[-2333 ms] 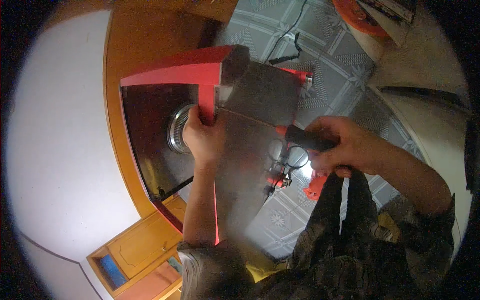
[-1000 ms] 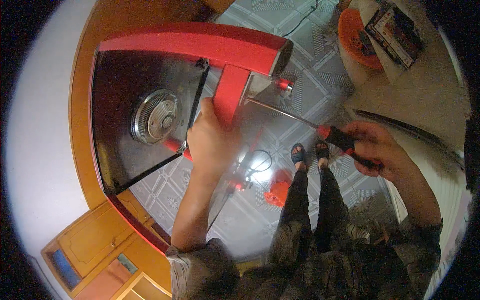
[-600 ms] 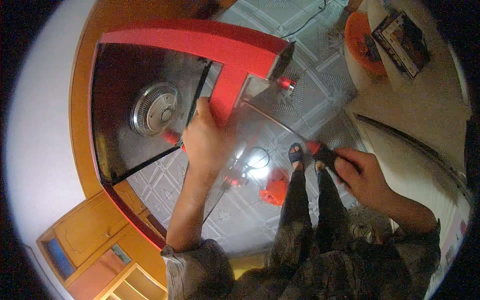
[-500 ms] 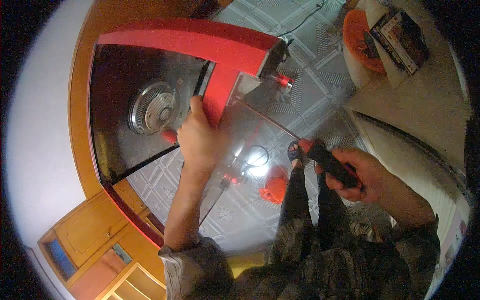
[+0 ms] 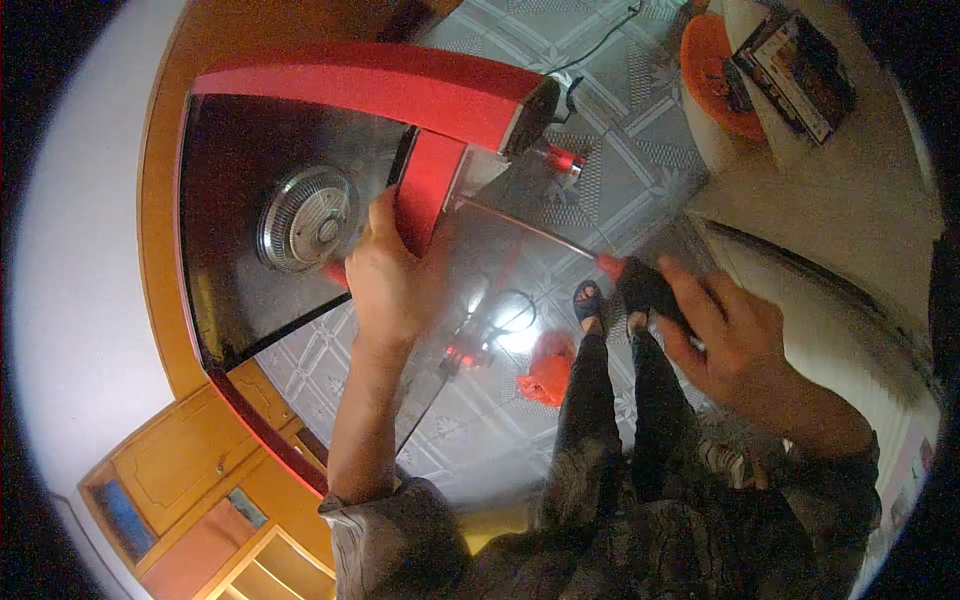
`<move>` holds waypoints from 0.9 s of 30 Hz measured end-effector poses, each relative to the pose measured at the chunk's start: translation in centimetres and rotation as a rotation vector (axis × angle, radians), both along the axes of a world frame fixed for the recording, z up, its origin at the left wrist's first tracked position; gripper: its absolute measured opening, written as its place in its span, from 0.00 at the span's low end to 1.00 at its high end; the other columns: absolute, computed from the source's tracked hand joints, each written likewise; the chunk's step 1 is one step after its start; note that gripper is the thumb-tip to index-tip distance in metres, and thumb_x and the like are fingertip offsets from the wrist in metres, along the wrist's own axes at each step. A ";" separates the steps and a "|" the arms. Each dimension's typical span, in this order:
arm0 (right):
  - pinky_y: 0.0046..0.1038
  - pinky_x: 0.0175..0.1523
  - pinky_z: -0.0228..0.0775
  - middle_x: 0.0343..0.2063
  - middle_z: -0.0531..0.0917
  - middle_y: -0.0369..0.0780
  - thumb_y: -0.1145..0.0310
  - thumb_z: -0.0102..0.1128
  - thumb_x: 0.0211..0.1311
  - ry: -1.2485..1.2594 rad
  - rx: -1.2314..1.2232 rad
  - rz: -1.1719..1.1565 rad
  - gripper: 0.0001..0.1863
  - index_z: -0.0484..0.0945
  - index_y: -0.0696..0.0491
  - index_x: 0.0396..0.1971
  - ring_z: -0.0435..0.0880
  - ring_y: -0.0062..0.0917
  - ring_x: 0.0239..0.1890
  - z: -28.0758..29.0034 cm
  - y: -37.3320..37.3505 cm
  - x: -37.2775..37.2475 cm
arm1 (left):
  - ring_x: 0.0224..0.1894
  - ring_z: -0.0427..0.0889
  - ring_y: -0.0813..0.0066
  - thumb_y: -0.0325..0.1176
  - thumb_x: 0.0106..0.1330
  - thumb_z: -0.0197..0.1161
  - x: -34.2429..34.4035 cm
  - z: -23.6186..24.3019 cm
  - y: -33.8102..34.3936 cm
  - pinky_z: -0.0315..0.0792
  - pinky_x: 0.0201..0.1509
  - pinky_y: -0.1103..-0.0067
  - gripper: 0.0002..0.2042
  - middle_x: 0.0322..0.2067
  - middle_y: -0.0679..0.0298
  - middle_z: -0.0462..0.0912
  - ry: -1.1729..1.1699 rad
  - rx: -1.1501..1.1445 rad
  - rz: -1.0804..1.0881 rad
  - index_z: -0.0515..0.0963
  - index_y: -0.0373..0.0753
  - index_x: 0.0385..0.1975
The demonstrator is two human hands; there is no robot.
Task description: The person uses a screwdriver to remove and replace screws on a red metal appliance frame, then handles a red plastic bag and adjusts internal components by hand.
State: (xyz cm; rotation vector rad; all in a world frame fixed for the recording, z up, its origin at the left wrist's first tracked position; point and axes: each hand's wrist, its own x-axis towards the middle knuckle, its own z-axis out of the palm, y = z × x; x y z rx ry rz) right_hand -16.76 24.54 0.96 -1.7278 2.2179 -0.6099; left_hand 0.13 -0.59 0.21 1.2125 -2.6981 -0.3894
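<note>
Compared with half a second ago, the right hand (image 5: 725, 325) has changed its hold on the screwdriver (image 5: 643, 284): then its fingers were curled under the handle, now they lie straighter along the upper side. The tip is still at the right edge of the red crossbar (image 5: 428, 185), close to the pale metal plate (image 5: 480, 175), so I judge that the work on this spot is continuing. This right hand is only half uncurled; it seems to keep the end of the black handle lightly between thumb and fingers, and the palm I cannot see. The left hand (image 5: 383, 290) stays closed on the lower part of the crossbar, with its thumb along the left side and its other fingers mostly hidden. The crossbar belongs to the red appliance housing (image 5: 380, 85), in the upper left of the view, beside the round silver grille (image 5: 305, 225).
</note>
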 end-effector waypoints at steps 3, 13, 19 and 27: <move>0.27 0.20 0.70 0.32 0.76 0.44 0.60 0.63 0.51 0.028 0.018 0.034 0.26 0.72 0.57 0.49 0.76 0.27 0.19 2.8 -0.8 1.2 | 0.32 0.81 0.52 0.32 0.51 0.67 -0.3 0.4 -0.2 0.74 0.35 0.68 0.21 0.29 0.50 0.80 -0.032 -0.017 0.006 0.71 0.36 0.44; 0.31 0.22 0.70 0.28 0.75 0.44 0.66 0.63 0.51 -0.424 -0.047 -0.121 0.24 0.72 0.60 0.48 0.76 0.33 0.18 3.0 -1.0 1.4 | 0.30 0.81 0.63 0.31 0.51 0.67 -0.1 0.8 -0.3 0.73 0.36 0.73 0.19 0.28 0.54 0.80 -0.084 0.004 0.000 0.72 0.36 0.43; 0.30 0.24 0.71 0.27 0.75 0.44 0.62 0.63 0.52 0.077 0.104 -0.015 0.25 0.73 0.59 0.48 0.76 0.32 0.19 4.7 -0.8 3.4 | 0.30 0.81 0.49 0.35 0.50 0.66 -0.1 1.5 -0.6 0.74 0.33 0.64 0.22 0.26 0.48 0.80 -0.162 0.039 -0.053 0.70 0.34 0.44; 0.24 0.29 0.70 0.27 0.79 0.46 0.68 0.59 0.56 -1.179 0.233 -0.264 0.19 0.74 0.61 0.46 0.78 0.25 0.23 2.4 -1.9 -0.8 | 0.29 0.81 0.58 0.36 0.52 0.67 -0.3 2.5 -0.5 0.74 0.32 0.69 0.18 0.26 0.56 0.80 -0.260 -0.021 -0.018 0.71 0.38 0.40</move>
